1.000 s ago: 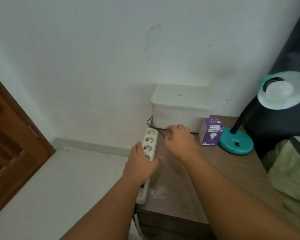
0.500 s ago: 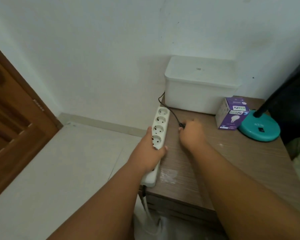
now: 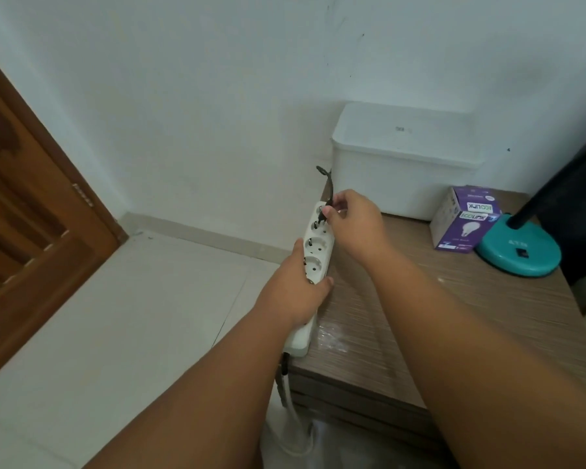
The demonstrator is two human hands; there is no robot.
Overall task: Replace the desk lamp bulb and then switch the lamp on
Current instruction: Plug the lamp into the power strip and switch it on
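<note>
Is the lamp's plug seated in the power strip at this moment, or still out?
Out. The right hand pinches the black plug just above the power strip, prongs not seated; the left hand grips the strip.

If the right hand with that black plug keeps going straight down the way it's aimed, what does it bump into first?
Most likely the white power strip: the right hand holds the black plug just over its far-end sockets, prongs toward them. Depth is hard to judge; it may already be touching.

Glossy white plastic power strip [image 3: 313, 265] – wood-grain table [image 3: 454, 316] (sheeny film) – printed cardboard bulb box [image 3: 460, 225].
</note>
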